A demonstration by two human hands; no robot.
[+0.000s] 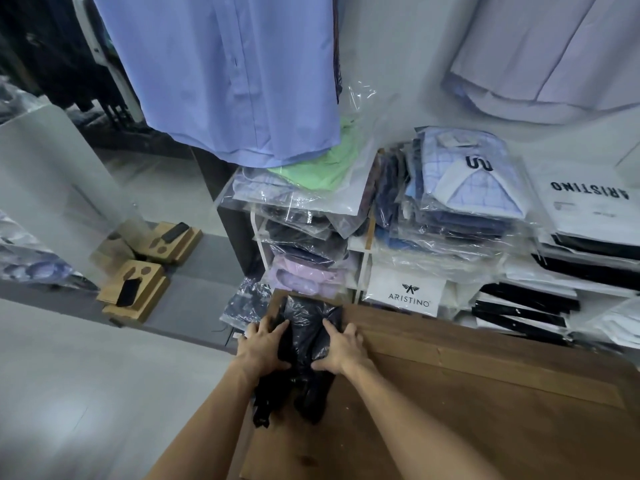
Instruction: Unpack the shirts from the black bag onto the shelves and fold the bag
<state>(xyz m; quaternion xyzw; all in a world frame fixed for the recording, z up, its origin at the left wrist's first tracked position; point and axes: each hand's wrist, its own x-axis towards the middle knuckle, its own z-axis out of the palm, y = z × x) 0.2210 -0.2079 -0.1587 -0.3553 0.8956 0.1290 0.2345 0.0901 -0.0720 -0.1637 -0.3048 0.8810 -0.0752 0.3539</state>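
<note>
The black bag (304, 332) lies crumpled in a narrow strip on the left end of a brown wooden table (485, 393). My left hand (261, 346) grips its left side and my right hand (341, 349) grips its right side, both pressing it down. The bag's loose ends (308, 400) trail toward me between my forearms. Behind the table, white shelves (363, 247) hold stacks of shirts in clear plastic: a green one (318, 168) on top at the left and a blue checked one (474, 174) on the middle pile.
Hanging blue shirts (221, 74) droop over the left stack, and a pale shirt (547, 57) hangs at the upper right. White Aristino packages (585, 199) pile up at the right. Wooden display blocks (138, 289) with dark items sit on a grey ledge at the left.
</note>
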